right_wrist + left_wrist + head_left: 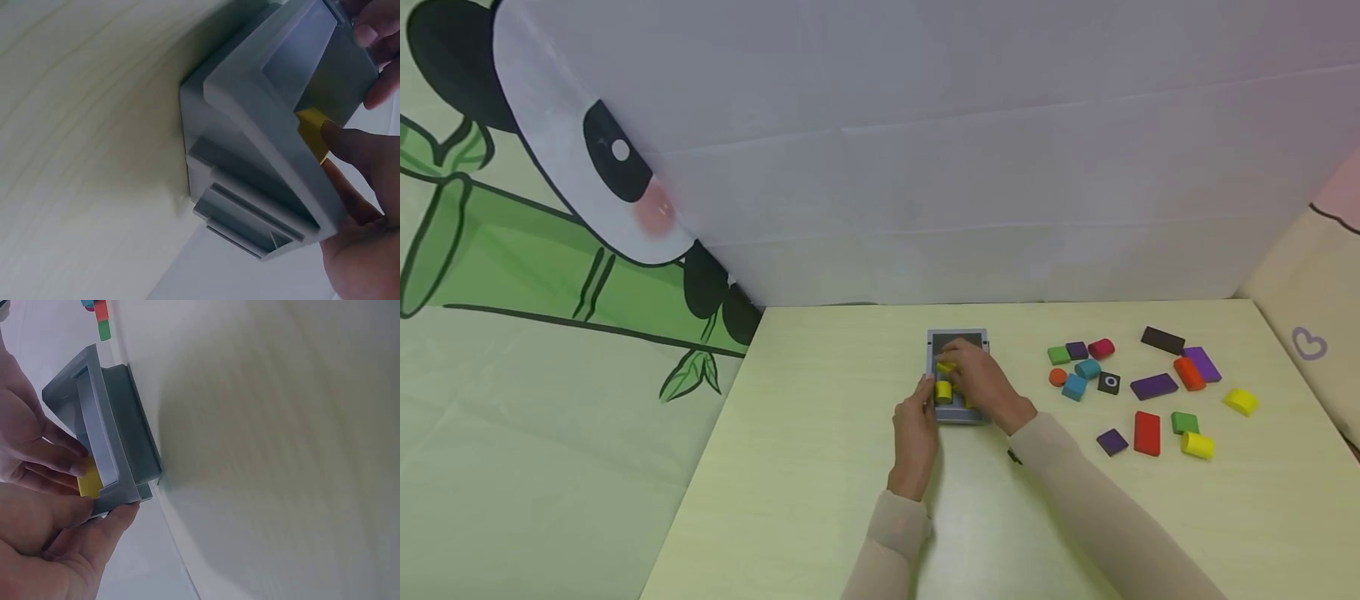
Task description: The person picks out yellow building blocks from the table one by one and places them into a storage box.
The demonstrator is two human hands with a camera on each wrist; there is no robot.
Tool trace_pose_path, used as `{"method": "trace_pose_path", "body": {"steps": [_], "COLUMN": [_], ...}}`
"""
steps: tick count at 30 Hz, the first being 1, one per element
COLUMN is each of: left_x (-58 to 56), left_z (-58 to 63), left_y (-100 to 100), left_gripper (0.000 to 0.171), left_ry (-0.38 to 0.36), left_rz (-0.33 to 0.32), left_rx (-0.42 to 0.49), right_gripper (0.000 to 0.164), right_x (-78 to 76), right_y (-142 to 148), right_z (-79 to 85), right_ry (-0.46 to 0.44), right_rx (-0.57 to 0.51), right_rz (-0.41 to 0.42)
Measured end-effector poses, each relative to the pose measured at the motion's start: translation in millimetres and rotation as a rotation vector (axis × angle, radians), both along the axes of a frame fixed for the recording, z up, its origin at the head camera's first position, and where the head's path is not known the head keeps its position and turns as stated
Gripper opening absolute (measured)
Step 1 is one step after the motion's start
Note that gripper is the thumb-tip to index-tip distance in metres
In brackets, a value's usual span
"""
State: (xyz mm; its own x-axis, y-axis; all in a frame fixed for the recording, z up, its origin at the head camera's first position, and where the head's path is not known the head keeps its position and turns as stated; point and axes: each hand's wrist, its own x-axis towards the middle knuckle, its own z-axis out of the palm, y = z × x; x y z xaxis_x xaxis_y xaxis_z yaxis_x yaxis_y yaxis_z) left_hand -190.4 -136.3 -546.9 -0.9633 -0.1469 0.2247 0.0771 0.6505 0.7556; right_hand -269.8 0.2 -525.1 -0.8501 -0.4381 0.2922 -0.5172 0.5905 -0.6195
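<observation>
A grey plastic box (957,418) with a raised rim stands on the table before me. My left hand (914,435) grips the left edge of the box; in the left wrist view its thumb and fingers pinch the rim (115,440). Over the box's open top, my right hand (987,382) pinches a yellow block (312,132) between thumb and fingers. A yellow cylinder block (943,392) lies inside the box near the left hand's fingertips. Another bit of yellow shows under the right hand, mostly hidden by it.
Loose coloured blocks are scattered to the right, among them a red block (1147,433), a purple block (1153,387), a black block (1162,340) and a yellow arched block (1241,402). A printed cloth (925,192) hangs behind the table's back edge.
</observation>
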Motion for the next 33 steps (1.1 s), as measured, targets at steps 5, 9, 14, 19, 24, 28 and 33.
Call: {"method": "trace_pose_path", "body": {"steps": [5,9,14,19,24,28,33], "left_x": [0.7,0.8,2.3,2.5,2.1,1.5,0.5], "left_z": [1.0,2.0,3.3,4.0,3.6,2.0,0.7], "left_y": [1,1,2,1,0,-1,-2], "left_gripper": [0.041,0.04,0.041,0.041,0.041,0.041,0.041], "left_ry": [0.018,0.021,0.026,0.031,0.037,0.037,0.039], "left_rz": [-0.006,-0.006,-0.01,-0.014,-0.013,-0.012,-0.013], "left_rx": [-0.005,-0.004,-0.006,-0.005,-0.011,-0.014,-0.007], "right_gripper": [0.031,0.031,0.029,0.028,0.027,0.023,0.017], "right_x": [-0.1,0.7,1.0,0.2,0.8,1.4,1.5], "right_y": [-1,-2,-3,-5,-8,-10,-11], "right_z": [-3.9,-6.1,-9.1,-11.5,-10.8,-9.0,-8.1], "right_ry": [0.004,0.026,0.044,0.047,0.068,0.08,0.089], "right_rx": [-0.006,-0.015,-0.012,-0.005,0.017,0.037,0.07], "right_rz": [0.003,0.01,0.006,0.012,0.023,0.033,0.038]}}
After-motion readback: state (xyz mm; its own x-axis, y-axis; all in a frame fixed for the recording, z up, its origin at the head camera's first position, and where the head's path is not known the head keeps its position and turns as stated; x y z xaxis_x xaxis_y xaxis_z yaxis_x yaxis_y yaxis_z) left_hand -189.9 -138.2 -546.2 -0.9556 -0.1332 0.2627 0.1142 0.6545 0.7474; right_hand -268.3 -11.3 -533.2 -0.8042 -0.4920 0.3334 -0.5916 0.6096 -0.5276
